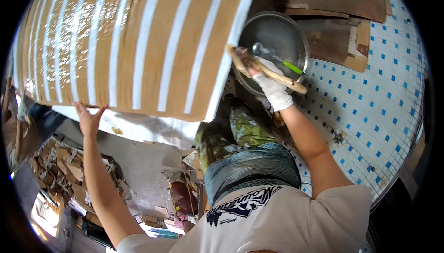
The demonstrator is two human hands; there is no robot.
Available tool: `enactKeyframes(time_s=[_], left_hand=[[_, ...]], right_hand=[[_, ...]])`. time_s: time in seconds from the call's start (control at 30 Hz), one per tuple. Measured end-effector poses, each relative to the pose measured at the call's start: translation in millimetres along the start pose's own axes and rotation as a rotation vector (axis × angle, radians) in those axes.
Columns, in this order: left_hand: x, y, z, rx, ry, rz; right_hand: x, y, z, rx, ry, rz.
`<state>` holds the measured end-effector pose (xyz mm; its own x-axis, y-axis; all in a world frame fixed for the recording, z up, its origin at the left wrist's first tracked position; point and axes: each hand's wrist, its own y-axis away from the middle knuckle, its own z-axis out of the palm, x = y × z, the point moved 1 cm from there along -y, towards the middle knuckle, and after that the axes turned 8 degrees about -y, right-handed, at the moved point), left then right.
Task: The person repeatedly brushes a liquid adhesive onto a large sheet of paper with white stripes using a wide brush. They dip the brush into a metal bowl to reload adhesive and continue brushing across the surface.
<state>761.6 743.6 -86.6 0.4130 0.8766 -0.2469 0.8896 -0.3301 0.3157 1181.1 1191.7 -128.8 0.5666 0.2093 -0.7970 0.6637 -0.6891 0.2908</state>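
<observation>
A wide brown sheet (pixel 152 44) with white stripes and a glossy, wet-looking surface fills the upper left. At its near edge is my bare left hand (pixel 88 116), thumb and fingers spread apart and touching the edge. My right hand (pixel 273 88), in a white glove, is closed around a brush (pixel 292 83) with a long wooden piece and dark bristles. That brush is over the near side of a round metal basin (pixel 306 44), close to the sheet's right edge. Inside the basin are greyish liquid and a tool with a bright green handle (pixel 293 67).
White covering (pixel 134 130) shows under the sheet's near edge. Brown boards (pixel 333 40) lie beyond the basin, on white tiling with blue squares (pixel 360 100). Cardboard pieces (pixel 69 167) are piled on the grey floor at lower left. A dark red object (pixel 181 197) stands near my body.
</observation>
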Motion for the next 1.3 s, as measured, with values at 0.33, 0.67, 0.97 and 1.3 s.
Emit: enactKeyframes(time_s=[0.33, 0.67, 0.97, 1.3], left_hand=[[-3, -16, -8, -0.124, -0.147, 0.036], [-15, -23, 3, -0.142, -0.158, -0.002], [-31, -21, 14, -0.241, 0.114, -0.107], [25, 8, -30, -0.058, 0.068, -0.166]], right_hand=[[133, 19, -24, -0.029, 0.22, 0.134], [127, 15, -45, -0.063, -0.099, 0.25], [138, 45, -67, 0.068, 0.079, 0.59], [58, 8, -51, -0.03, 0.455, -0.272]])
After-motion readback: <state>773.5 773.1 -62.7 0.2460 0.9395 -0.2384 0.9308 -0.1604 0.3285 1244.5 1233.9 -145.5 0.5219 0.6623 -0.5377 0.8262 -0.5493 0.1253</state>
